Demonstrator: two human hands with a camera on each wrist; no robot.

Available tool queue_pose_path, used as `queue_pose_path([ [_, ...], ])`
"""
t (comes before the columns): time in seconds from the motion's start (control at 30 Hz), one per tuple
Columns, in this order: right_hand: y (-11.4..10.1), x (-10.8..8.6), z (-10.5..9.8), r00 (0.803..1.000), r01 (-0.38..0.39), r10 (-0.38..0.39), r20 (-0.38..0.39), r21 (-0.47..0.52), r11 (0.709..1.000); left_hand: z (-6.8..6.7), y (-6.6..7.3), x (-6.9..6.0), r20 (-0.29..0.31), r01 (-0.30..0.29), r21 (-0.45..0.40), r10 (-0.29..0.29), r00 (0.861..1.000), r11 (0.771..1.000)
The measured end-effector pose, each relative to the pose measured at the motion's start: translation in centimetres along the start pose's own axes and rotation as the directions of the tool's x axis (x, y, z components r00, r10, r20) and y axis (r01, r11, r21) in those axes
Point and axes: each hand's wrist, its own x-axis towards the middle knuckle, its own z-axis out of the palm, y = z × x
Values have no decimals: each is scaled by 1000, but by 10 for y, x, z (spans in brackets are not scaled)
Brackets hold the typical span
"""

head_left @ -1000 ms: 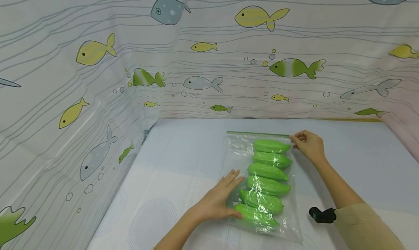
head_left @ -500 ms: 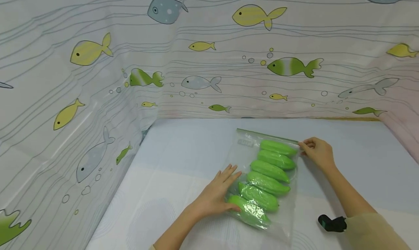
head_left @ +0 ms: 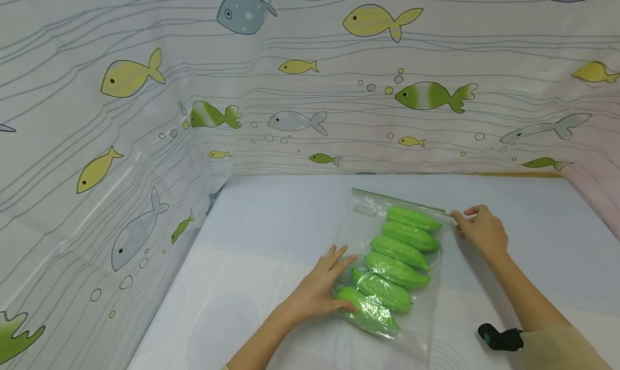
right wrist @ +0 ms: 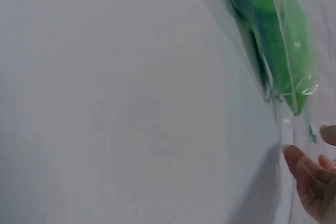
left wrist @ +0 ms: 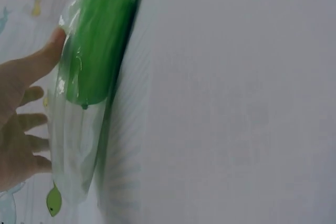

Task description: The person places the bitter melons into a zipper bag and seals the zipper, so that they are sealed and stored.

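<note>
A clear zip-top bag [head_left: 352, 235] with a green closure strip lies slightly turned on the surface. Inside it, several green, cucumber-like pieces [head_left: 397, 269] lie in a stacked row. My left hand [head_left: 317, 292] rests with spread fingers on the bag's lower left edge, its thumb over the lowest piece. The left wrist view shows that thumb [left wrist: 50, 51] against the plastic beside one green piece [left wrist: 100, 40]. My right hand [head_left: 484, 233] is at the strip's right end, fingertips at the bag's corner. In the right wrist view, its fingers [right wrist: 315, 182] stand apart beside the bag's edge.
A pale blue and white cloth [head_left: 271, 219] covers the surface under the bag. A fish-printed curtain [head_left: 300, 101] hangs behind and along the left. A small black object [head_left: 500, 338] sits at my right sleeve [head_left: 562, 348].
The bag has turned clockwise, its strip's right end now lower and further right. My right hand has moved right and slid partly off the corner. My left hand has stayed nearly in place.
</note>
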Motion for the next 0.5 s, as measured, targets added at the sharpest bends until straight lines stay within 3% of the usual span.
queue_pose_path([
  [0.1, -8, -14, -4, 989, 0, 7, 149, -51, 999, 2, -2, -1, 19, 36, -38, -35, 999, 999],
  [0.23, -24, -40, -6, 949, 49, -44, 313, -6, 999, 4, -4, -2, 26, 70, -69, -68, 997, 995],
  [0.37, -37, -71, 2, 902, 168, -177, 394, 57, 984, 5, -5, -3, 16, 122, -88, -121, 993, 989],
  [0.5, -41, -92, 14, 862, 333, -337, 379, 80, 940, 8, -5, -2, -8, 163, -97, -164, 986, 982],
])
